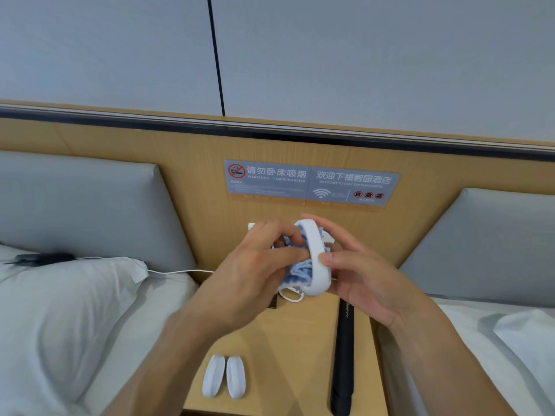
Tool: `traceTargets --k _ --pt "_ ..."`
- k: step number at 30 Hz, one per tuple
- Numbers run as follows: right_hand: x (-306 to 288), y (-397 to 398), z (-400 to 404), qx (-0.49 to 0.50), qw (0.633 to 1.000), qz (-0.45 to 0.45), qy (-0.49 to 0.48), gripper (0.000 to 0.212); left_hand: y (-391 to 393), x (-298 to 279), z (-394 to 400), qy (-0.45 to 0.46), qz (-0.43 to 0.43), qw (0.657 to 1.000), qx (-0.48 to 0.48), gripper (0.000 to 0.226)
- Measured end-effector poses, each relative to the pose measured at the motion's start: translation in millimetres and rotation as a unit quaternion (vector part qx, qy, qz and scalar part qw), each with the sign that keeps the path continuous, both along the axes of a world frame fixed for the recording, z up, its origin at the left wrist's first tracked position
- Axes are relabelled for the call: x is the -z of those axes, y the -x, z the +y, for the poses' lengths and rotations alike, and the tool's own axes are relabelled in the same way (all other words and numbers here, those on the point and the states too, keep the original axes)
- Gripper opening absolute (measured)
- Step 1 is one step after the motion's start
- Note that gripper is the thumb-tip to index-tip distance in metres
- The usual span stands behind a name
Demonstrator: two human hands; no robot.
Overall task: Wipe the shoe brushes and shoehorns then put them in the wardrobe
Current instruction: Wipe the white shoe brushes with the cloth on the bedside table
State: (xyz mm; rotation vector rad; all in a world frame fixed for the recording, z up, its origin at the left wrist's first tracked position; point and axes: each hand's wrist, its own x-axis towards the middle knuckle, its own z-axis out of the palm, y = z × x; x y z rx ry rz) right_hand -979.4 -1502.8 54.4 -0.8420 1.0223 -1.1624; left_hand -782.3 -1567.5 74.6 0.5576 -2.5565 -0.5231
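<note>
The right hand (357, 274) pinches a white shoe brush (315, 259) above the nightstand (288, 340), while the left hand (255, 274), fingers curled, presses a blue cloth (295, 273) against it. Best to turn the brush so the cloth reaches every side. A black shoehorn (342, 355) and two more white brushes (223, 376) lie below; a white cable (289, 295) lies under the hands, no real obstacle.

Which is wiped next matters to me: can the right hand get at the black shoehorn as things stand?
Probably not yet: the right hand holds a white shoe brush. The black shoehorn lies uncovered on the nightstand just below it, so once freed, likely yes.
</note>
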Motion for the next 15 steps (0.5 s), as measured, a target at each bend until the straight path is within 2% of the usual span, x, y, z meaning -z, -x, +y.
traceTargets --k 4,6,9,12,15 --pt "-0.7 -0.1 -3.6 -0.015 1.0 0.0 -0.005 0.057 5.1 0.4 -5.5 0.015 0.03 0.998 -0.057 0.038" --pt "-0.2 -0.5 -6.2 0.006 1.0 -0.005 0.0 0.056 10.9 1.6 -5.0 0.024 0.04 0.996 -0.078 0.032" --pt "-0.4 1.6 -10.1 0.038 0.999 -0.006 0.009 0.051 14.5 1.6 -5.5 0.002 0.033 0.999 -0.036 0.027" --pt "-0.7 5.5 -11.5 0.063 0.998 -0.01 0.005 0.052 11.6 -1.3 -9.9 -0.061 0.027 0.998 0.017 0.024" --pt "-0.2 5.6 -12.1 0.06 0.998 -0.018 -0.003 0.055 5.0 -3.2 -17.5 -0.131 0.022 0.99 0.046 0.032"
